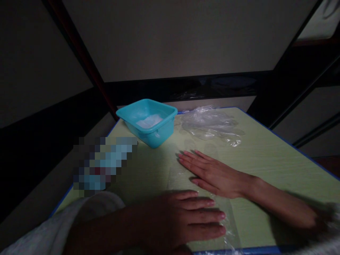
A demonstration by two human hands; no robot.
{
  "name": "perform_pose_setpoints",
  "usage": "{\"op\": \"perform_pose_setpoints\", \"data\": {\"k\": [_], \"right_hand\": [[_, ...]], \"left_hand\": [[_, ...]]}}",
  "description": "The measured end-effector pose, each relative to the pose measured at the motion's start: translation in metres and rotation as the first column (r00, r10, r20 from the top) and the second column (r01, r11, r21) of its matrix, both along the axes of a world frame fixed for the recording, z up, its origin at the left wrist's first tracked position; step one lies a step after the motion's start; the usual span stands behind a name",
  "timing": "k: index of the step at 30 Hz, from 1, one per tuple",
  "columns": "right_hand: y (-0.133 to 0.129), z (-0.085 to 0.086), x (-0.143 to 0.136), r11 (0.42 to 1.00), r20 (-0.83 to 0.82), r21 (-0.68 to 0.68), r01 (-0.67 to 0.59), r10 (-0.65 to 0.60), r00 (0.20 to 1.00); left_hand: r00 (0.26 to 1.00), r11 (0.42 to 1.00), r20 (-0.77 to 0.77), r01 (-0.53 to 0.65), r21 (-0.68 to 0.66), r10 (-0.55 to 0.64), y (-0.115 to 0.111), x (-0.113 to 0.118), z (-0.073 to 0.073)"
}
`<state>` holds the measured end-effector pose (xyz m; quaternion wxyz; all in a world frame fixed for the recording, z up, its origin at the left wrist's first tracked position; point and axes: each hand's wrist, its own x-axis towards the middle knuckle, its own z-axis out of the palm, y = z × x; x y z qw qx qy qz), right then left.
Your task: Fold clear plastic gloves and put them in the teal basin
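Observation:
A clear plastic bag (225, 209) lies spread flat on the table, its near end by the front edge. My left hand (183, 219) rests palm down over its near part, fingers stretched to the right. Farther up, my right hand (212, 173) lies flat on the bag's far part, fingers straight and pointing left. Neither hand grips anything. The bag is so see-through that its far outline is hard to make out.
A turquoise plastic basin (162, 132) with something white (150, 121) inside stands at the table's back left. Crumpled clear plastic bags (209, 122) lie at the back. A blurred-out item (108, 164) is at the left edge. The blue-edged table (268, 156) stands against a wall.

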<state>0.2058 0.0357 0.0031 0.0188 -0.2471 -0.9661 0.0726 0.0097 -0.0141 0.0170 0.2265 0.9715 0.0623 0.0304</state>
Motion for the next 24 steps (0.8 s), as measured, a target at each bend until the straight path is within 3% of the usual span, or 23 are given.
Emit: {"op": "perform_pose_setpoints", "data": {"k": [5,17,24], "right_hand": [[-0.0008,-0.0004,-0.0003,1.000,-0.008,0.009,-0.008,0.008,1.000],[-0.0078,-0.0002,-0.0010,0.979,-0.046,0.198,-0.039,0.049,0.998],[-0.0045,0.0012,-0.0010,0.975,-0.050,0.220,-0.029,0.041,0.998]], "left_hand": [[1.000,1.000,-0.018,0.007,0.000,-0.007,0.0003,0.0015,0.0008],[0.999,0.999,-0.030,0.019,0.034,-0.018,-0.0010,0.0001,-0.0029],[1.000,0.996,0.027,-0.012,-0.090,0.014,-0.0008,0.0015,0.0008]]}}
